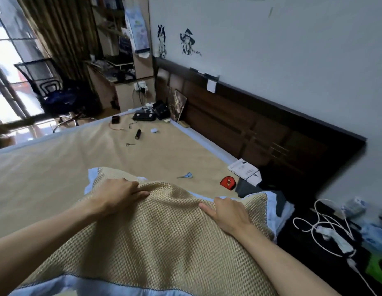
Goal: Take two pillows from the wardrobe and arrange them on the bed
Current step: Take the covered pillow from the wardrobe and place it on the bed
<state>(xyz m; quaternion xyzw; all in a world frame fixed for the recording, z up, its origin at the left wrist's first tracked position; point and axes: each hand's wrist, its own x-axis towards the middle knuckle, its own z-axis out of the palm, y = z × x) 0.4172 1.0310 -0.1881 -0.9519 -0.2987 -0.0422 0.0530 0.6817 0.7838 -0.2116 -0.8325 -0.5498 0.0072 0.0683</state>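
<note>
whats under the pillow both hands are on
The pillow covers part of the bed's tan mat, and its right corner hides part of a dark cloth. The left hand and right hand grip its far edge. Whatever lies beneath its middle is covered.

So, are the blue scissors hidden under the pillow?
No, the blue-handled scissors lie uncovered on the bed, beyond the pillow and apart from it.

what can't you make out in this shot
Head view:
- pillow: near end cut off by the bottom edge.
- right hand: fingertips hidden over the pillow's far edge.
- white box: print too small to read.
- black gear on the bed: blurred, unidentifiable.
- wardrobe: outside the frame.
</note>
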